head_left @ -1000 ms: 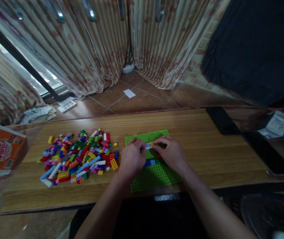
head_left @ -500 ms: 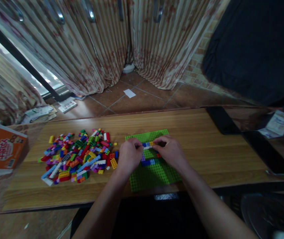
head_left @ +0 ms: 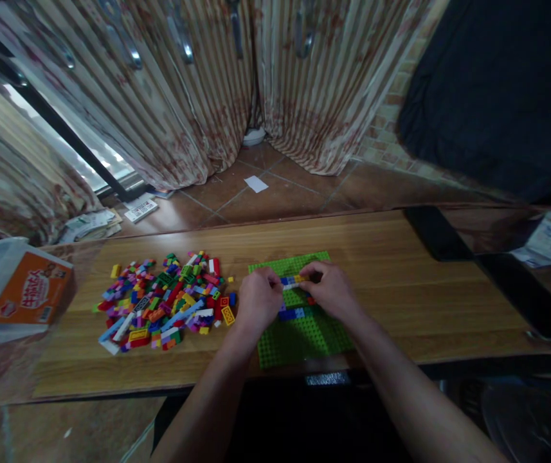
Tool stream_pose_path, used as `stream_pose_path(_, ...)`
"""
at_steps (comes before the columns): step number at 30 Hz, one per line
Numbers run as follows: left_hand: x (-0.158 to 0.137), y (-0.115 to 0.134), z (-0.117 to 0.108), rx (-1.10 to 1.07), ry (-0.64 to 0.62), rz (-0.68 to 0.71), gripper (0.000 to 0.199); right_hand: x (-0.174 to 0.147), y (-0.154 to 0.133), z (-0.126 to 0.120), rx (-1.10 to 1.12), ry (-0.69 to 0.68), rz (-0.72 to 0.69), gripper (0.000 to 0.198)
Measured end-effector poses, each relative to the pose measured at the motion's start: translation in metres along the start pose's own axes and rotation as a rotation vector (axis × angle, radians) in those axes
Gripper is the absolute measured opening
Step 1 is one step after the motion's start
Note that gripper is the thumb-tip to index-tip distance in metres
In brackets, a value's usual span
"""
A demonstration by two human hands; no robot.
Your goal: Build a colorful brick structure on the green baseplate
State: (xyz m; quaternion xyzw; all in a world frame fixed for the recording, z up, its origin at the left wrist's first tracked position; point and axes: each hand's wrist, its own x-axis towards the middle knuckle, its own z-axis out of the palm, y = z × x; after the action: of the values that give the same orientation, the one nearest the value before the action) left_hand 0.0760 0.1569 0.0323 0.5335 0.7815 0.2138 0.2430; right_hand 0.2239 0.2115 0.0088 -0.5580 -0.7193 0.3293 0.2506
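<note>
Left grip (head_left: 261, 299) and right grip (head_left: 330, 290) apparently pinch a white brick (head_left: 292, 285) inside the baseplate's (head_left: 304, 342) edges.

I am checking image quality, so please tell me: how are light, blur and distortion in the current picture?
In the head view, light is dim, brightest at the window; there too, the blue bricks on the green baseplate lack crisp edges; also there, the striped curtain splays outward, suggesting wide-angle distortion.
</note>
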Motion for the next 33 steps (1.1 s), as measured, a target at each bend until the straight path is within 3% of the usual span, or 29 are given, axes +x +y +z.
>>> stream_pose_path(11,-0.009,-0.001,0.004,0.019,0.071,0.061,0.016,0.001,0.016,-0.001,0.075,0.013,-0.103,0.017)
stream_pose_path(20,-0.001,-0.001,0.006,-0.092,0.115,0.158,0.019,0.015,0.027,-0.002,-0.070,0.049,-0.090,0.031)
stream_pose_path(24,-0.003,-0.013,-0.020,-0.083,0.166,0.191,0.022,0.013,0.030,-0.007,-0.138,0.009,-0.120,0.034)
stream_pose_path(29,-0.007,-0.056,-0.083,-0.050,0.182,0.221,0.021,0.004,0.022,-0.011,-0.206,0.068,-0.119,0.036)
stream_pose_path(33,-0.026,-0.093,-0.126,0.024,0.118,0.025,0.016,-0.010,0.003,-0.005,-0.137,0.119,-0.159,0.035)
